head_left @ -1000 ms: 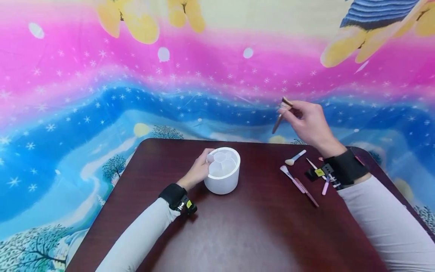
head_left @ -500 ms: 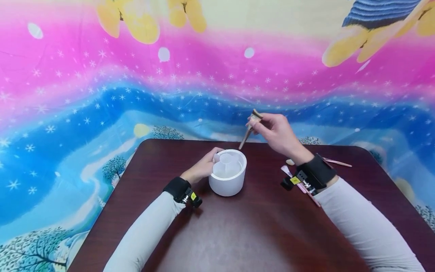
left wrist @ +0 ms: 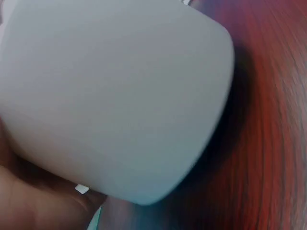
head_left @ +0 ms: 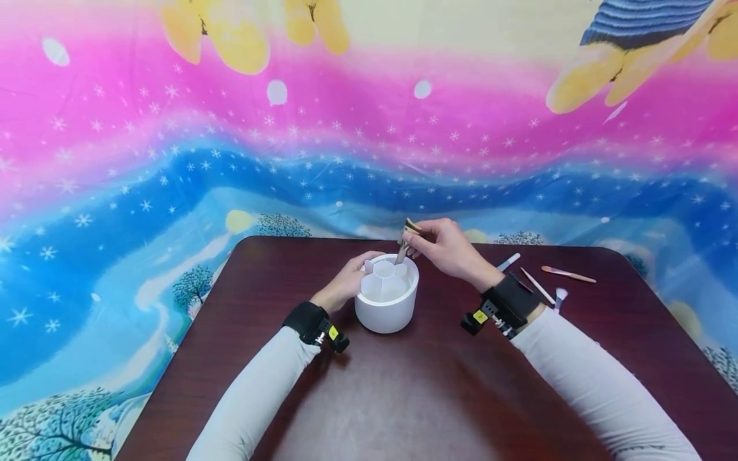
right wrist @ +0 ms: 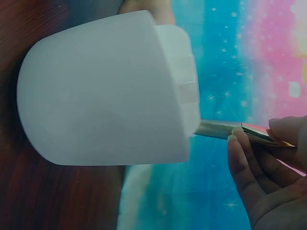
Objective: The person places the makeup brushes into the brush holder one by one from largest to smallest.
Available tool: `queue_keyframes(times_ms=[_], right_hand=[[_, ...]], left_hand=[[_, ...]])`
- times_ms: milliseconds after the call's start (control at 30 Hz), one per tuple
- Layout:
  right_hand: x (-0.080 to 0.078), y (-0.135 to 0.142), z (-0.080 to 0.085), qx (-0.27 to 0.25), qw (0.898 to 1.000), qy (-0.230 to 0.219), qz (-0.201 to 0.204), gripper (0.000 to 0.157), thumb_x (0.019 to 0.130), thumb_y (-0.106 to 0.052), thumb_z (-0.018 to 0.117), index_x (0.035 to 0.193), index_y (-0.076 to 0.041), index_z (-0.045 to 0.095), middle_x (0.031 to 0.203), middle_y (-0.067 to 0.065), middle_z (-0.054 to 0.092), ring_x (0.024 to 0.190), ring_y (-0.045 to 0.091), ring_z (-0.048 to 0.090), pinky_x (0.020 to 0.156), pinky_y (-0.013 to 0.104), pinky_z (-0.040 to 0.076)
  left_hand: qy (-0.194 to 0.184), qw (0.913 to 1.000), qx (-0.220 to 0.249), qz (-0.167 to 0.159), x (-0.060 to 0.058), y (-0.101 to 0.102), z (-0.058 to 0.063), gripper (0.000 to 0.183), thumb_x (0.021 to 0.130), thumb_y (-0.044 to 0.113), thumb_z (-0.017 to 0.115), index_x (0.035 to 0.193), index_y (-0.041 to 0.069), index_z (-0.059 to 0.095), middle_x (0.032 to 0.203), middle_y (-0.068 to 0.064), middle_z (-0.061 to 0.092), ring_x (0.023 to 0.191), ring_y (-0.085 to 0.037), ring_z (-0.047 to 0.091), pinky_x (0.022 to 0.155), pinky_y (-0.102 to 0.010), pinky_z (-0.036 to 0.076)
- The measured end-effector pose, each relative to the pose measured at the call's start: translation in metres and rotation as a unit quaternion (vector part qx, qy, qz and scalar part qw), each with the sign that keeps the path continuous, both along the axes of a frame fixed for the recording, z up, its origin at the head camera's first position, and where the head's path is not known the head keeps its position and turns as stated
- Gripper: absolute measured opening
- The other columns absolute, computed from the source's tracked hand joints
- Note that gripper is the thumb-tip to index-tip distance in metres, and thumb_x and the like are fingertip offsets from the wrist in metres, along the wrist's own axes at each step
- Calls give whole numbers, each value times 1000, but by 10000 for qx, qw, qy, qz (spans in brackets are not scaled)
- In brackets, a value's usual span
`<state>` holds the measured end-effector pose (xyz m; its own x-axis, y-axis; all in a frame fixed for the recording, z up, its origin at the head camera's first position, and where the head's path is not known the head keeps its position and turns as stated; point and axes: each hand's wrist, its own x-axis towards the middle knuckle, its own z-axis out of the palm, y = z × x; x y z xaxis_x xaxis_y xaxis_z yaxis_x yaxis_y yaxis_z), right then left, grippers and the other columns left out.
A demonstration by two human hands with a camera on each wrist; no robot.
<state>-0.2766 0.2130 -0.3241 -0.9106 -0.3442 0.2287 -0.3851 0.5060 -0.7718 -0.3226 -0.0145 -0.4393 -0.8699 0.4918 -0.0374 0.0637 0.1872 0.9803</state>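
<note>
A white round organizer with clear inner dividers stands on the table, tilted slightly toward me. My left hand grips its left side and rim; in the left wrist view its smooth wall fills much of the picture. Over the far right rim, my right hand pinches a slim gold-brown tool with a flared upper end. The tool's lower end reaches into a compartment there. In the right wrist view, its shiny shaft passes behind the dividers, and my fingertips close on it; its exact kind cannot be told.
Makeup brushes lie at the right: a blue-handled one, a thin white one, a wooden-handled one and a white-tipped one. My right forearm hides part of this group. A patterned curtain hangs behind the dark table.
My right hand has come left and down from above the brushes, bringing the gold-brown tool into the organizer. The organizer and left hand have shifted slightly right.
</note>
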Motion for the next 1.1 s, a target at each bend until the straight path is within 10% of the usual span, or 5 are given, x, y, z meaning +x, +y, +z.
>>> queue_keyframes(times_ms=[400, 767, 1100], right_hand=[[-5, 16, -6, 407, 9989, -236, 11, 36, 105, -23, 59, 134, -3, 64, 111, 16, 74, 93, 31, 73, 88, 47, 56], [-11, 92, 2, 1512, 9863, 426, -494, 36, 106, -16, 56, 138, -1, 60, 132, 20, 64, 108, 34, 66, 87, 49, 54], [-16, 168, -44, 4834, 8698, 961, -223, 49, 89, -1, 72, 137, 0, 61, 129, 25, 59, 116, 45, 59, 88, 59, 52]], left_hand=[[379, 9990, -193, -146, 0, 2, 0, 45, 102, 12, 51, 146, 16, 54, 142, -7, 59, 133, -25, 52, 109, -51, 41], [300, 9985, -411, -201, -1, -5, 3, 47, 101, 15, 54, 148, 19, 52, 147, -6, 55, 139, -27, 46, 112, -55, 37], [366, 9970, -491, -478, -3, -1, 5, 51, 99, 8, 50, 150, 15, 50, 149, -8, 53, 140, -28, 44, 113, -55, 35]])
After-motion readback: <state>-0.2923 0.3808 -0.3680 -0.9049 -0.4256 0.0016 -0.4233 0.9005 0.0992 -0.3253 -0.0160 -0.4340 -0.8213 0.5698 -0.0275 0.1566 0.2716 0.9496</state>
